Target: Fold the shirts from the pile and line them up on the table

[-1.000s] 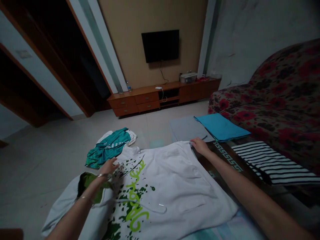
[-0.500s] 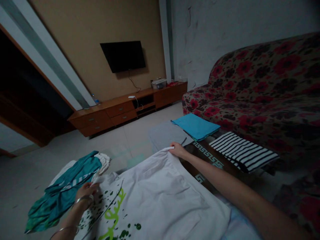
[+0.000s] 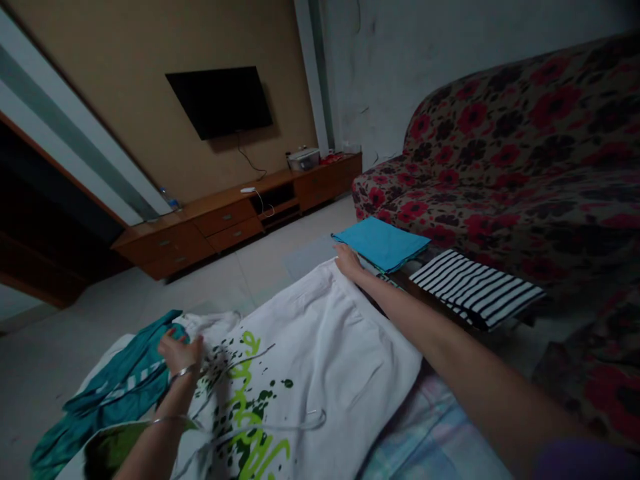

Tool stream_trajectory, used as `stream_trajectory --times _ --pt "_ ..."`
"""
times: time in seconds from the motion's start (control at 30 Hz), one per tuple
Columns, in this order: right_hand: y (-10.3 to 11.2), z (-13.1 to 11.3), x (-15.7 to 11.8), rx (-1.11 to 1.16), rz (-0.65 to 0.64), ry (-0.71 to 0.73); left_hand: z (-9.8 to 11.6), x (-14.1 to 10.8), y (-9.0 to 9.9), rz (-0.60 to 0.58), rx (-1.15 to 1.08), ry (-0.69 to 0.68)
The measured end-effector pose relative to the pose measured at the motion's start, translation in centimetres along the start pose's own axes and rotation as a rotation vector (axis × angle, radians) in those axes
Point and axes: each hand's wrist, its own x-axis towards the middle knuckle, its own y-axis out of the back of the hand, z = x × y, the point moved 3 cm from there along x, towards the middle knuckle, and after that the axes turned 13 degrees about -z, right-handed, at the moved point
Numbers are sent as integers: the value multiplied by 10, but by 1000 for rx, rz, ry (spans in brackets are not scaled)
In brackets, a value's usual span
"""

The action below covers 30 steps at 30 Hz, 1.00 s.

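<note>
A big white cloth (image 3: 345, 353) is spread between the fingers, unfolded, its edge gripped by the right hand (image 3: 345, 261); the left hand's (image 3: 181, 352) fingers are parted. Teal cloth (image 3: 116, 390) is bunched beside them. Past the right fingers, striped cloth (image 3: 475, 287) and blue cloth (image 3: 383, 241) are folded (done, it seems).

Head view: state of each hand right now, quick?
Left hand: open, fingers loosely curled; whether it touches cloth can't be told.
Right hand: closed, holding the white garment by its far edge.
</note>
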Motion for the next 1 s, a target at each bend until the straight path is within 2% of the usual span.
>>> stream_trajectory --times 0.07,0.2,0.27,0.33,0.4,0.5,0.6,0.67,0.73,0.87,0.93,1.0 --pt "-22 -4 -14 -69 -15 13 3 -12 -17 -29 39 -11" --pt "-67 6 -67 -345 -154 175 2 -53 -50 -269 213 -93" --pt "-79 18 -95 -454 -213 240 -7 -74 -62 -370 265 -101" --pt "-80 30 -116 -532 -243 281 -19 -88 -69 -411 308 -90" --pt "-71 37 -132 -563 -235 289 -33 -94 -73 -420 373 -79" --pt "-51 37 -151 -545 -176 251 -44 -90 -74 -445 389 -98" --pt "-28 35 -176 -531 -153 198 -46 -88 -62 -497 266 -104" --pt "-9 42 -197 -540 -140 67 -45 -100 -47 -506 201 -123" --pt "14 54 -222 -563 -101 -109 -43 -129 -30 -474 199 -206" --pt "47 80 -275 -630 0 -397 -48 -216 -2 -423 316 -400" --pt "51 89 -293 -640 -15 -442 -53 -256 5 -454 388 -418" --pt "49 94 -301 -593 -64 -422 -58 -286 7 -497 448 -406"
